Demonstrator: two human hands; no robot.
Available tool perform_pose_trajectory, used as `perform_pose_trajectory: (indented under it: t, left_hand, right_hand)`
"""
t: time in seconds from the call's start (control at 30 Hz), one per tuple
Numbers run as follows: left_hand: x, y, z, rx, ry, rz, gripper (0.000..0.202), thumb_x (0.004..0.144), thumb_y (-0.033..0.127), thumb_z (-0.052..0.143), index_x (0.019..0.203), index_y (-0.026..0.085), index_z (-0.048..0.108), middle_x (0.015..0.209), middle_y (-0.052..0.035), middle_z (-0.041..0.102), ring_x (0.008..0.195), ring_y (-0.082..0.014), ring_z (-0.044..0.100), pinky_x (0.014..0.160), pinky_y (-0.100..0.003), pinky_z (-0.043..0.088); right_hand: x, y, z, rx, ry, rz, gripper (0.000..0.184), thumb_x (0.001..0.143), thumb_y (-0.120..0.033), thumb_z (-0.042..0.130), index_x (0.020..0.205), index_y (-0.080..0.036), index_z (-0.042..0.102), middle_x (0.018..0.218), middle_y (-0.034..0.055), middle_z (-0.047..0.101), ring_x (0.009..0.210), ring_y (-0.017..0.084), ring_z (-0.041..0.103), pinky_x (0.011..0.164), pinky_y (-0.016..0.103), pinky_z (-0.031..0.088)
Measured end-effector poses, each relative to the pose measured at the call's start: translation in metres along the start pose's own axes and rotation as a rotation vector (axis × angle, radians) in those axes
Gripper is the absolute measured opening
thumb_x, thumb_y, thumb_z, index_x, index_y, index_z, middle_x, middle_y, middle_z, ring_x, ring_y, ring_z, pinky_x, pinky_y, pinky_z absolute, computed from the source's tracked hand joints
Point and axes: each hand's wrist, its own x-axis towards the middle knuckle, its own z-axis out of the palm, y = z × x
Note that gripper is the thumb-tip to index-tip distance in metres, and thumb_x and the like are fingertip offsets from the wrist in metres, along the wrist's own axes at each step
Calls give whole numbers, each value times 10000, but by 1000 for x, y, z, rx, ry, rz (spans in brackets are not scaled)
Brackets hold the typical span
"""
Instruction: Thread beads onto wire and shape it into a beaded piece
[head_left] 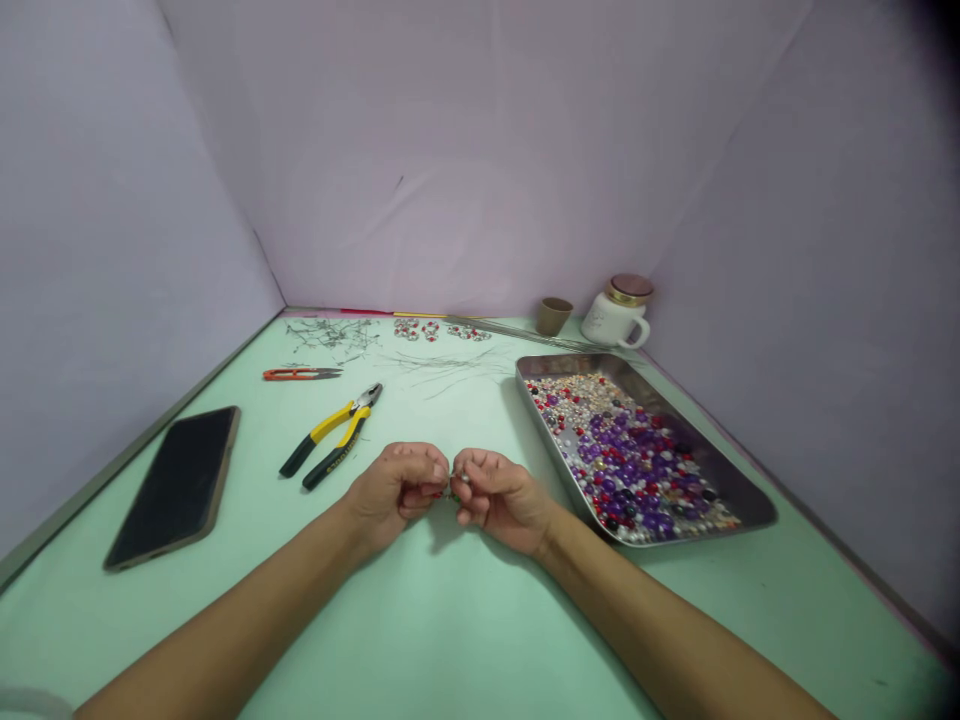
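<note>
My left hand (401, 490) and my right hand (502, 498) meet over the middle of the table, fingertips almost touching. Both are closed in a pinch around a small piece of beadwork (448, 492), mostly hidden by the fingers; bits of red and green and a pale bead show between them. Left of my left hand lie combination pliers (335, 435) with yellow and black handles, jaws pointing away from me. To the right of my right hand stands a metal tray (559, 470) holding many loose beads (637, 460) in purple, red, white, black and gold.
A phone (176, 485) lies at the left, with orange thread snips (301, 374) beyond it. Farther back are tangled wire pieces (334, 335), straight wires (446, 368) and finished-looking bead rings (430, 330). A brown cup (553, 316) and a lidded white mug (611, 318) stand near the back wall.
</note>
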Motion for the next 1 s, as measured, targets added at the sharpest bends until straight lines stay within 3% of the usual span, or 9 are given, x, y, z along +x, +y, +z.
perform_pose_trajectory:
  t: [0.5, 0.67, 0.83, 0.9, 1.0]
  left_hand:
    - [1, -1, -2, -63, -68, -38, 69, 552, 117, 535, 507, 106, 483, 413, 41, 359, 352, -15, 246, 357, -167, 106]
    - [3, 0, -6, -116, -56, 60, 84, 666, 151, 554, 608, 111, 508, 558, 11, 462, 387, -15, 311, 365, -160, 156]
    - [5, -3, -3, -139, -47, 146, 91, 685, 162, 574, 637, 114, 514, 592, 2, 492, 424, -26, 363, 385, -160, 225]
    - [5, -7, 1, -107, -24, 159, 111, 693, 200, 583, 646, 125, 515, 517, 20, 460, 425, -38, 371, 395, -162, 237]
    - [2, -13, 11, 4, 62, 192, 136, 676, 256, 598, 675, 144, 521, 449, 53, 404, 394, -39, 322, 379, -165, 197]
  right_hand:
    - [-1, 0, 2, 42, 5, -32, 174, 666, -265, 662, 672, -120, 566, 537, -57, 473, 380, 4, 261, 493, 176, 498]
    - [-1, -3, 5, 72, 131, -143, 198, 642, -243, 675, 787, -152, 576, 668, -31, 546, 449, 18, 392, 501, 167, 495]
    - [2, 4, 12, -111, 253, -255, 330, 577, -186, 716, 866, -176, 555, 833, 0, 568, 595, 69, 522, 480, 177, 476]
    - [4, 8, 13, -183, 295, -273, 327, 562, -191, 725, 831, -171, 540, 780, -4, 571, 596, 87, 546, 483, 186, 469]
    - [6, 12, 12, -275, 410, -344, 295, 537, -205, 737, 631, -156, 462, 809, -1, 572, 579, 82, 549, 536, 220, 489]
